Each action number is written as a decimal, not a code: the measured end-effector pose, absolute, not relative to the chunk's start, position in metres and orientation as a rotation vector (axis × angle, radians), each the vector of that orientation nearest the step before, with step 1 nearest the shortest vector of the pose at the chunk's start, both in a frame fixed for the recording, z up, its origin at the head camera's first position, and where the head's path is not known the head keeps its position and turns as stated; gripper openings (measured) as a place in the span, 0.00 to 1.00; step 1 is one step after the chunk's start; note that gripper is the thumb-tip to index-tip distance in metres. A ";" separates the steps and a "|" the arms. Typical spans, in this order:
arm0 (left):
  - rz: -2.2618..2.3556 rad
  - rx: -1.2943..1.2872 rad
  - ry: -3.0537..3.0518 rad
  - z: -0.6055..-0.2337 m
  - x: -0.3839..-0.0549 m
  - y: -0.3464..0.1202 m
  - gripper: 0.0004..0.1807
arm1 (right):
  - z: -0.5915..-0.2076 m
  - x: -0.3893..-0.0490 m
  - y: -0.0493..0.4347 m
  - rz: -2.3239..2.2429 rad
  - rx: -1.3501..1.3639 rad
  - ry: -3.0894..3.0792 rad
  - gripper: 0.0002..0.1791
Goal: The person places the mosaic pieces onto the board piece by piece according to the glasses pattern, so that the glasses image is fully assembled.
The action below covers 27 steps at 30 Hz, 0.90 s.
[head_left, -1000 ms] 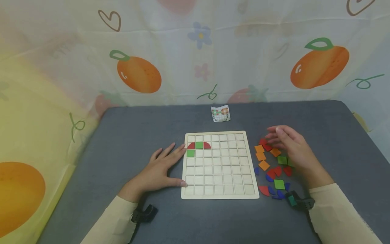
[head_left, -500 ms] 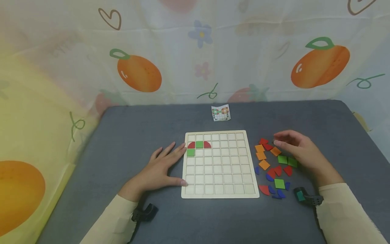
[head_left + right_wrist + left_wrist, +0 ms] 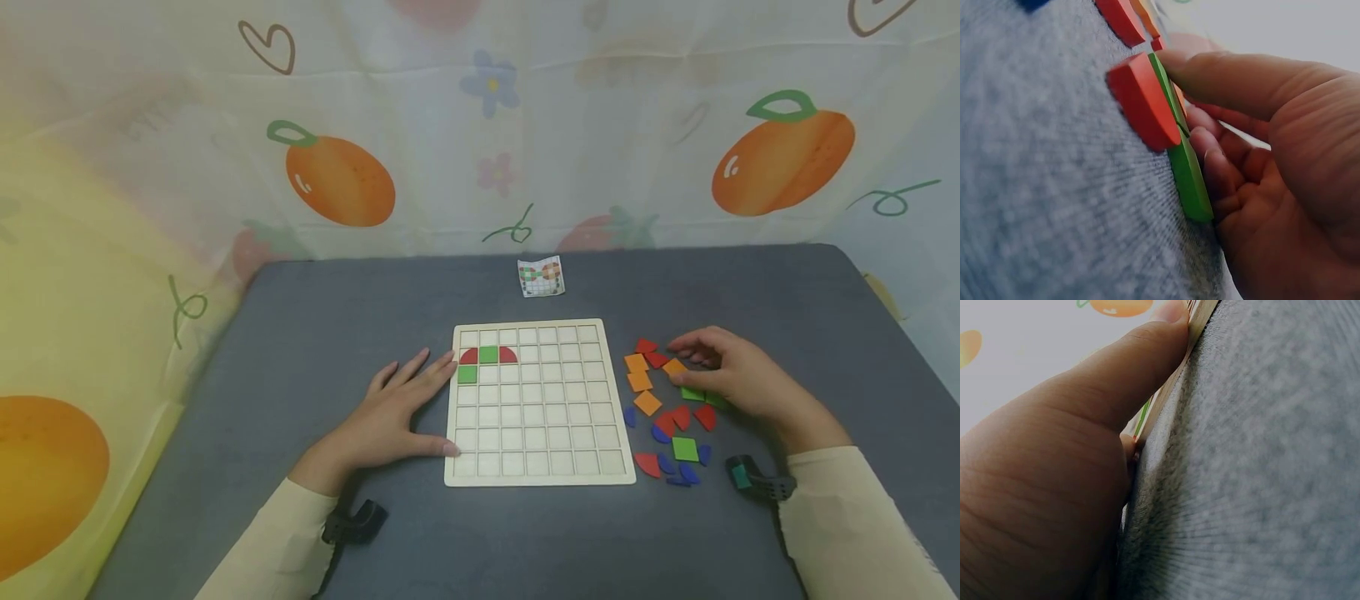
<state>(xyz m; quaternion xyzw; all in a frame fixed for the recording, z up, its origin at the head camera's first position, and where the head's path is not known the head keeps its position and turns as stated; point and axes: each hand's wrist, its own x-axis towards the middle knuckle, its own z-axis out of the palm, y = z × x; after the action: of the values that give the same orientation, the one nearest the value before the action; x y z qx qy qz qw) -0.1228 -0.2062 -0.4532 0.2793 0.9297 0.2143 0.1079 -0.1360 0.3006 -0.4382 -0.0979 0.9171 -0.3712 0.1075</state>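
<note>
My left hand [image 3: 382, 421] lies spread at the left edge of a pale wooden grid board [image 3: 543, 462], thumb and fingertips touching its rim. In the top left cells sit two red quarter-circle pieces [image 3: 507, 355] and two green squares [image 3: 488, 355]. Right of the board, my right hand [image 3: 742, 375] is low over loose pieces, thumb and fingers apart. An orange square [image 3: 673, 367] shows between thumb and index finger. Its thumb overlaps a green square [image 3: 692, 394], while the palm partly covers another. In the right wrist view, the thumb tip is right at a green tile [image 3: 1160, 72].
Orange squares [image 3: 640, 382], red pieces [image 3: 705, 417], blue pieces [image 3: 689, 474] and a green square [image 3: 685, 449] lie scattered right of the board. A small printed pattern card [image 3: 541, 277] lies behind it on the grey tabletop [image 3: 360, 308]. A patterned cloth [image 3: 420, 125] hangs behind.
My right hand has pulled back from the red pieces at the top of the pile and lowered toward the orange and green squares. The left hand stays in place.
</note>
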 end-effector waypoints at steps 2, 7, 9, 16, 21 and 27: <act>0.635 0.820 2.737 -0.453 -0.123 -0.206 0.67 | -0.438 -0.137 0.300 -1.079 -0.273 2.709 0.29; 0.638 0.810 2.736 -0.453 -0.123 -0.206 0.67 | -0.437 -0.137 0.299 -1.048 -0.243 2.736 0.24; 0.638 0.808 2.734 -0.452 -0.122 -0.206 0.67 | -0.437 -0.137 0.299 -1.043 -0.235 2.740 0.24; 0.642 0.818 2.738 -0.453 -0.122 -0.206 0.67 | -0.437 -0.136 0.296 -1.114 -0.178 2.740 0.18; 0.638 0.815 2.738 -0.454 -0.123 -0.206 0.67 | -0.438 -0.135 0.295 -1.173 -0.162 2.762 0.13; 0.644 0.808 2.738 -0.454 -0.123 -0.205 0.67 | -0.436 -0.133 0.292 -1.217 -0.131 2.803 0.13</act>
<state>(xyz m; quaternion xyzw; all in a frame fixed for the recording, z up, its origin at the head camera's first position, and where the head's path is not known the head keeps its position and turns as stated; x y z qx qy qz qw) -0.1226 -0.2054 -0.4540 0.2744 0.9303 0.2186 0.1072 -0.1331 0.2916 -0.4363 -0.0429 0.9157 -0.3975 0.0415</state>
